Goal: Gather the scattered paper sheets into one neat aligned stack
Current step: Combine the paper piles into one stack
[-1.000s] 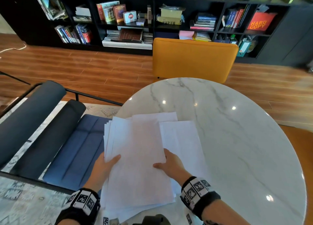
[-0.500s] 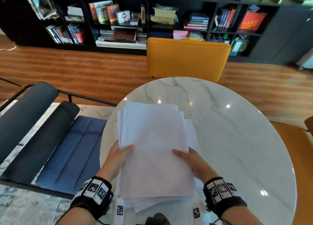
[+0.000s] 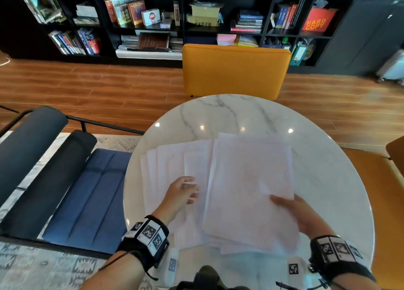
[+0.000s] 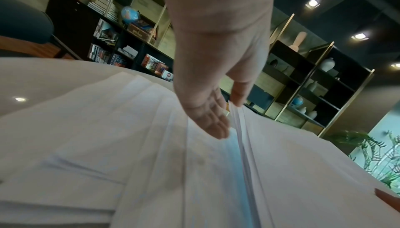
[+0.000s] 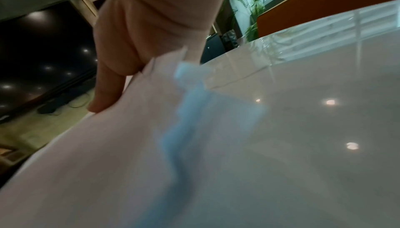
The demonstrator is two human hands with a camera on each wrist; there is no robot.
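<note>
White paper sheets lie on a round marble table (image 3: 323, 158). An upper bundle of sheets (image 3: 249, 187) sits askew to the right, its left edge slightly raised (image 4: 303, 163). My right hand (image 3: 295, 213) grips this bundle's right edge, thumb on top (image 5: 106, 88), fingers hidden under the paper (image 5: 97, 163). Several lower sheets (image 3: 172, 165) fan out to the left (image 4: 97, 129). My left hand (image 3: 183, 191) rests on them with straight fingers (image 4: 210, 122), thumb touching the bundle's left edge.
A yellow chair (image 3: 236, 71) stands at the table's far side, and an orange seat (image 3: 384, 191) is at the right. A dark blue lounge chair (image 3: 87, 191) is close on the left. Black bookshelves (image 3: 196, 23) line the back wall.
The upper bundle has slid right with my right hand, baring the fanned sheets on the left. My left hand has let go of the bundle's edge and now lies flat on those sheets.
</note>
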